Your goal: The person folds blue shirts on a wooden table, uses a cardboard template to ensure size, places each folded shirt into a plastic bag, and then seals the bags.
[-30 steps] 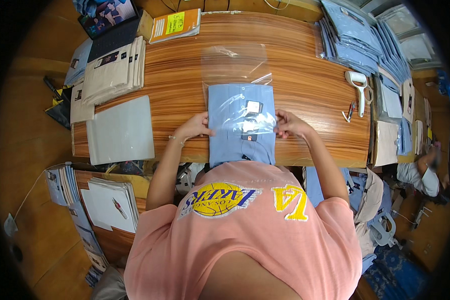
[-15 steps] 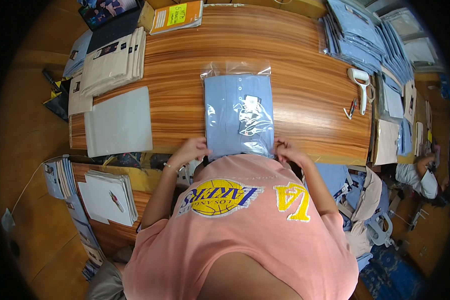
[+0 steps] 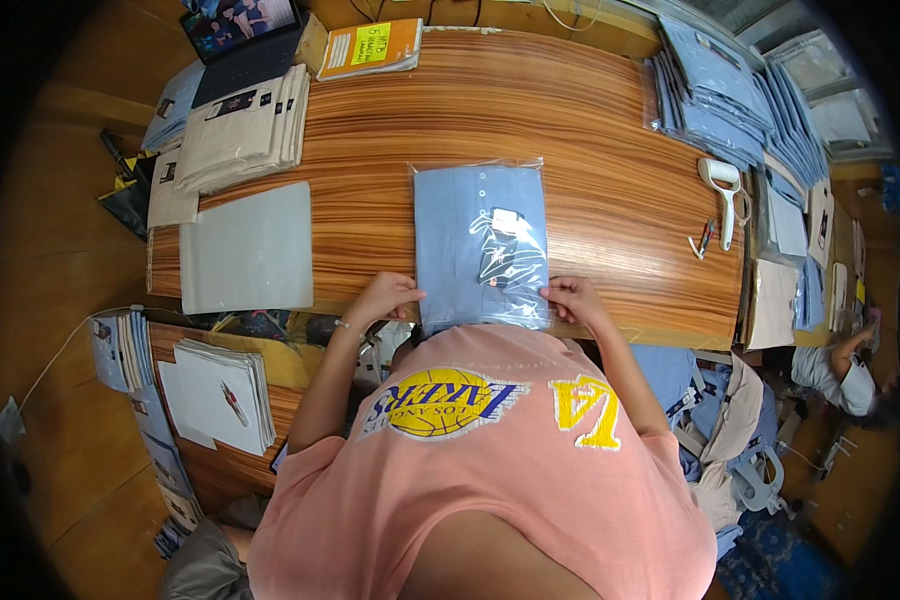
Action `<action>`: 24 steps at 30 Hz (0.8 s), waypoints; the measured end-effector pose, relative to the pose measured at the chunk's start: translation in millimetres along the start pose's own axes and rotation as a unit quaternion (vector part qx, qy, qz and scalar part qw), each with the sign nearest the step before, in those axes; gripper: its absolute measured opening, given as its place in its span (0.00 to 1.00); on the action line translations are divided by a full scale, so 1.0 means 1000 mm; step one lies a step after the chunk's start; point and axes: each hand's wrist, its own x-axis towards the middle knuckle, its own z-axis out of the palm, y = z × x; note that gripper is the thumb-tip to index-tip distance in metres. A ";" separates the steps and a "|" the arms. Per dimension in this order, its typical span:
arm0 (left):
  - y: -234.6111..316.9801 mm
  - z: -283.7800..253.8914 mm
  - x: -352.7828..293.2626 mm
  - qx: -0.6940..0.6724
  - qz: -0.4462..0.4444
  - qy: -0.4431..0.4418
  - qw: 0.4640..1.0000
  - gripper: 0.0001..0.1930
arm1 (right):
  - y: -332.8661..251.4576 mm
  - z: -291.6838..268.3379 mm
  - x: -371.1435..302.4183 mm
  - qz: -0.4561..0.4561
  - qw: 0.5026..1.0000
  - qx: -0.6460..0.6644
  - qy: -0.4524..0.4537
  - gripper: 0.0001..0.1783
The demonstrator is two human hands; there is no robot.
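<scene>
A folded light blue shirt [image 3: 450, 235] with a buttoned front lies on the table in front of me. It is inside a clear plastic bag [image 3: 526, 185], and a dark tag with a white label [image 3: 505, 222] shows through the film. At the bag's near left edge, my left hand [image 3: 395, 294] is closed, thumb and fingers pinching the plastic. My right hand [image 3: 572, 298] pinches the opposite edge in the same way. The near end of the bag reaches my chest, where my pink shirt hides part of it.
On the wooden table [image 3: 370, 120] are a translucent sheet [image 3: 247, 250], bagged beige garments [image 3: 240, 135], an orange notebook [image 3: 370, 48], a lint roller [image 3: 722, 195] and stacked blue garments [image 3: 710, 90]. Papers [image 3: 215, 395] lie lower left. Another person [image 3: 840, 378] is at far right.
My fingers have closed on the bag's side edges. The plastic margin beyond the shirt's far end looks narrower. The whole view has shifted slightly.
</scene>
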 end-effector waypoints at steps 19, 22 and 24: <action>0.058 -0.013 0.058 0.211 0.171 0.136 0.953 0.15 | -0.052 -0.016 0.048 -0.214 0.923 -0.298 0.115 0.11; 0.084 0.016 0.026 0.386 0.308 0.342 0.799 0.16 | -0.081 0.017 0.024 -0.369 0.787 -0.454 0.197 0.18; 0.089 0.033 0.010 0.401 0.387 0.409 0.722 0.15 | -0.077 0.033 0.018 -0.458 0.759 -0.443 0.131 0.17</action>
